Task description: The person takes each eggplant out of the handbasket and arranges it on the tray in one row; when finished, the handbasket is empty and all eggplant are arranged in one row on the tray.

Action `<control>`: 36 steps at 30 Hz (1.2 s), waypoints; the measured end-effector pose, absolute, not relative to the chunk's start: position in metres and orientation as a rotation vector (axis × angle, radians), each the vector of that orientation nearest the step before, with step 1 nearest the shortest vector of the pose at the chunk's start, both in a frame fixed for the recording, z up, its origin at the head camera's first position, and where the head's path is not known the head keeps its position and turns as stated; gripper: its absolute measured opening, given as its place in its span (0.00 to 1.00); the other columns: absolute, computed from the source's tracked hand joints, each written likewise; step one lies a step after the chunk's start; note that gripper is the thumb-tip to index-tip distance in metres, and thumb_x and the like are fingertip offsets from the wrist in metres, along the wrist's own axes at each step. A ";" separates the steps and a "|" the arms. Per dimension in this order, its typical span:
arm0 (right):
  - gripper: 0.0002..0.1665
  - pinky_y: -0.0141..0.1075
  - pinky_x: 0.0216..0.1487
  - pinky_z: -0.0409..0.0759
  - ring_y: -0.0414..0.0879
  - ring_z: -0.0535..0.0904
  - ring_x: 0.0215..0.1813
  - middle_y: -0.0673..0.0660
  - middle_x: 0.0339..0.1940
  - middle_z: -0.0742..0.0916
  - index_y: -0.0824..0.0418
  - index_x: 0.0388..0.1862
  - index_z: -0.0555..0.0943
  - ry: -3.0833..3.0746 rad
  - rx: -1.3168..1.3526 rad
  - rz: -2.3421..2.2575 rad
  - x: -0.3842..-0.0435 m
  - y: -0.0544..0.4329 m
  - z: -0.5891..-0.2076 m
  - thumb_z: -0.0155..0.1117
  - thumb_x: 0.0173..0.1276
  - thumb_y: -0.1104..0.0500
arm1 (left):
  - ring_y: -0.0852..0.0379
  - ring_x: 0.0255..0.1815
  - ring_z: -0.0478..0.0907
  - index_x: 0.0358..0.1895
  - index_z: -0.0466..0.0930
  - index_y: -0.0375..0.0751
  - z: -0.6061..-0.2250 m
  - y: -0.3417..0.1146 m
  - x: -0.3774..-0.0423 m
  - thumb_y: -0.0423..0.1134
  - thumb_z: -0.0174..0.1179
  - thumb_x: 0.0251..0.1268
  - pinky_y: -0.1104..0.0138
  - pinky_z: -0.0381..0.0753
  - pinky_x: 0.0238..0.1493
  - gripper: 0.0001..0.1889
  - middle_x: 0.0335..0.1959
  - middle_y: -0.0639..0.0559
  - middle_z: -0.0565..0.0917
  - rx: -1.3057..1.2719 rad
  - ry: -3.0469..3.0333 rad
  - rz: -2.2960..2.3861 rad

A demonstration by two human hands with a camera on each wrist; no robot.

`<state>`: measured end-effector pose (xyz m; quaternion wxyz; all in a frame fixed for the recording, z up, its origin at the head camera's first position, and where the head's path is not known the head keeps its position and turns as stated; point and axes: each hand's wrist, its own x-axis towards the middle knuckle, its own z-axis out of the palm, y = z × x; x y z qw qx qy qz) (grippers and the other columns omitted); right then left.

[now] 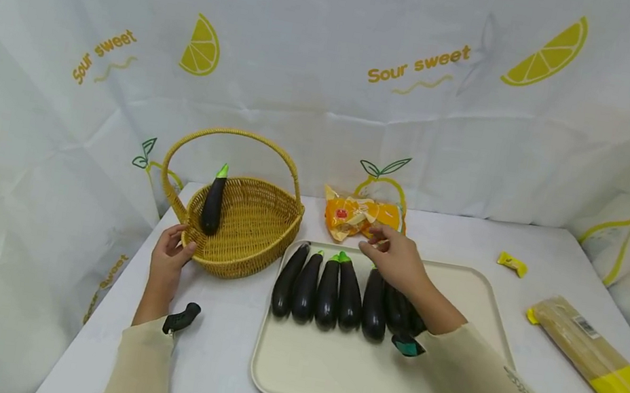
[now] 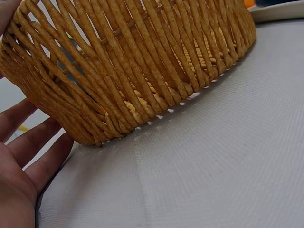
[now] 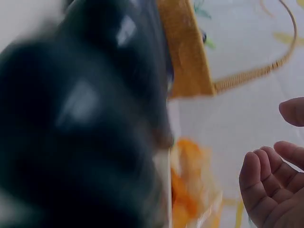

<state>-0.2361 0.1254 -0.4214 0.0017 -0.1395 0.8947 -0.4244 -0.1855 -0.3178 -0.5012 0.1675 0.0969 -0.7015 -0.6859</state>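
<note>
My left hand [image 1: 167, 259] holds the left end of a woven basket [image 1: 243, 261] with a tall arched handle. In the left wrist view its fingers lie against the outside of the wicker wall [image 2: 128, 61]. One eggplant [image 1: 213, 204] with a green stem leans inside the basket. My right hand [image 1: 395, 257] hovers above the back edge of a cream tray [image 1: 335, 378], fingers loosely bent, thumb apart, holding nothing. Several dark eggplants [image 1: 327, 295] lie side by side on that tray; the forearm partly covers those at the right. Blurred eggplants [image 3: 80, 109] fill the left of the right wrist view.
Behind the tray lies an orange snack packet [image 1: 361, 217]. A small yellow wrapped piece [image 1: 512, 263] sits farther right. Along the right edge is a long packet of noodles [image 1: 603, 366] with a yellow end. A printed white cloth [image 1: 308, 85] hangs behind the table.
</note>
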 end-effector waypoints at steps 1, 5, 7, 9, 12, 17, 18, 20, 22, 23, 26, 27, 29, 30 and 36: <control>0.27 0.41 0.38 0.80 0.51 0.80 0.44 0.56 0.45 0.84 0.62 0.60 0.77 2.793 -0.476 -1.342 -0.238 0.112 -0.419 0.64 0.69 0.48 | 0.49 0.66 0.67 0.66 0.65 0.41 -0.501 -0.318 -0.186 0.35 0.61 0.68 0.75 0.72 0.53 0.26 0.70 0.45 0.67 0.280 -1.993 -1.958; 0.24 0.40 0.37 0.79 0.46 0.80 0.42 0.52 0.43 0.84 0.59 0.58 0.78 2.706 -0.639 -1.376 -0.247 0.058 -0.409 0.64 0.69 0.49 | 0.48 0.66 0.66 0.67 0.64 0.41 -0.502 -0.318 -0.186 0.35 0.61 0.68 0.75 0.72 0.53 0.26 0.70 0.45 0.66 0.276 -1.992 -1.963; 0.23 0.38 0.37 0.79 0.43 0.80 0.41 0.50 0.43 0.83 0.58 0.58 0.78 2.657 -0.697 -1.383 -0.253 0.031 -0.406 0.63 0.70 0.48 | 0.48 0.66 0.66 0.67 0.64 0.41 -0.501 -0.317 -0.186 0.35 0.61 0.68 0.75 0.72 0.53 0.26 0.70 0.45 0.66 0.268 -1.987 -1.965; 0.23 0.36 0.36 0.78 0.42 0.79 0.40 0.48 0.42 0.82 0.57 0.58 0.78 2.622 -0.760 -1.364 -0.258 0.004 -0.404 0.62 0.70 0.47 | 0.49 0.65 0.67 0.67 0.65 0.41 -0.502 -0.317 -0.187 0.34 0.61 0.68 0.75 0.73 0.52 0.26 0.69 0.45 0.67 0.261 -1.980 -1.971; 0.23 0.36 0.38 0.77 0.41 0.78 0.41 0.48 0.42 0.82 0.57 0.59 0.77 2.600 -0.847 -1.307 -0.266 -0.034 -0.401 0.61 0.71 0.47 | 0.50 0.64 0.68 0.67 0.65 0.41 -0.504 -0.316 -0.188 0.34 0.61 0.68 0.75 0.73 0.51 0.26 0.69 0.45 0.68 0.250 -1.972 -1.984; 0.25 0.37 0.43 0.76 0.41 0.77 0.45 0.49 0.45 0.81 0.57 0.61 0.76 2.568 -0.859 -1.302 -0.282 -0.088 -0.401 0.62 0.71 0.47 | 0.50 0.62 0.69 0.66 0.65 0.39 -0.505 -0.317 -0.186 0.32 0.60 0.68 0.74 0.74 0.50 0.25 0.67 0.43 0.69 0.227 -1.950 -1.984; 0.26 0.37 0.42 0.77 0.41 0.77 0.44 0.49 0.45 0.81 0.58 0.62 0.76 2.549 -0.841 -1.320 -0.286 -0.097 -0.402 0.62 0.71 0.47 | 0.49 0.62 0.70 0.66 0.65 0.39 -0.504 -0.317 -0.186 0.31 0.60 0.68 0.74 0.74 0.50 0.25 0.67 0.42 0.69 0.224 -1.941 -1.989; 0.27 0.37 0.41 0.77 0.41 0.77 0.43 0.50 0.46 0.81 0.59 0.63 0.75 2.524 -0.803 -1.352 -0.293 -0.113 -0.405 0.62 0.71 0.46 | 0.49 0.61 0.70 0.66 0.65 0.38 -0.504 -0.317 -0.187 0.31 0.60 0.68 0.73 0.74 0.50 0.25 0.67 0.41 0.69 0.214 -1.926 -1.997; 0.28 0.37 0.41 0.77 0.42 0.77 0.43 0.51 0.47 0.81 0.60 0.63 0.75 2.507 -0.749 -1.366 -0.299 -0.126 -0.407 0.62 0.71 0.47 | 0.48 0.62 0.69 0.66 0.64 0.37 -0.505 -0.318 -0.188 0.31 0.60 0.68 0.73 0.74 0.50 0.25 0.67 0.41 0.68 0.209 -1.920 -2.007; 0.28 0.38 0.41 0.77 0.43 0.78 0.42 0.52 0.48 0.81 0.60 0.63 0.75 2.497 -0.720 -1.371 -0.301 -0.132 -0.409 0.62 0.70 0.47 | 0.48 0.62 0.69 0.67 0.64 0.37 -0.506 -0.318 -0.188 0.32 0.60 0.68 0.73 0.74 0.51 0.26 0.67 0.41 0.68 0.206 -1.918 -2.014; 0.26 0.38 0.43 0.78 0.44 0.79 0.44 0.54 0.52 0.81 0.61 0.62 0.75 2.471 -0.636 -1.382 -0.304 -0.146 -0.412 0.62 0.71 0.48 | 0.46 0.62 0.69 0.67 0.63 0.37 -0.508 -0.317 -0.189 0.32 0.59 0.69 0.73 0.74 0.51 0.26 0.68 0.41 0.68 0.201 -1.933 -2.019; 0.26 0.39 0.44 0.78 0.45 0.79 0.45 0.55 0.53 0.81 0.61 0.62 0.75 2.460 -0.612 -1.385 -0.305 -0.150 -0.414 0.62 0.71 0.48 | 0.46 0.62 0.69 0.67 0.63 0.36 -0.508 -0.317 -0.189 0.31 0.59 0.69 0.73 0.75 0.51 0.25 0.68 0.40 0.68 0.200 -1.938 -2.017; 0.29 0.40 0.48 0.78 0.48 0.80 0.49 0.57 0.57 0.80 0.62 0.65 0.72 2.419 -0.575 -1.403 -0.306 -0.158 -0.417 0.62 0.71 0.49 | 0.46 0.61 0.70 0.66 0.64 0.37 -0.509 -0.317 -0.189 0.31 0.59 0.69 0.73 0.75 0.50 0.25 0.67 0.40 0.68 0.199 -1.941 -2.009; 0.31 0.41 0.50 0.77 0.49 0.79 0.53 0.59 0.59 0.79 0.62 0.67 0.70 2.398 -0.564 -1.413 -0.306 -0.163 -0.418 0.62 0.71 0.49 | 0.47 0.61 0.70 0.66 0.64 0.37 -0.509 -0.317 -0.189 0.30 0.59 0.69 0.73 0.75 0.50 0.25 0.67 0.40 0.68 0.198 -1.944 -2.001; 0.45 0.45 0.61 0.71 0.55 0.71 0.66 0.64 0.69 0.70 0.64 0.77 0.52 2.250 -0.547 -1.523 -0.305 -0.184 -0.420 0.63 0.71 0.51 | 0.49 0.60 0.71 0.65 0.65 0.39 -0.506 -0.320 -0.188 0.31 0.59 0.68 0.72 0.75 0.51 0.24 0.67 0.41 0.69 0.179 -1.928 -1.980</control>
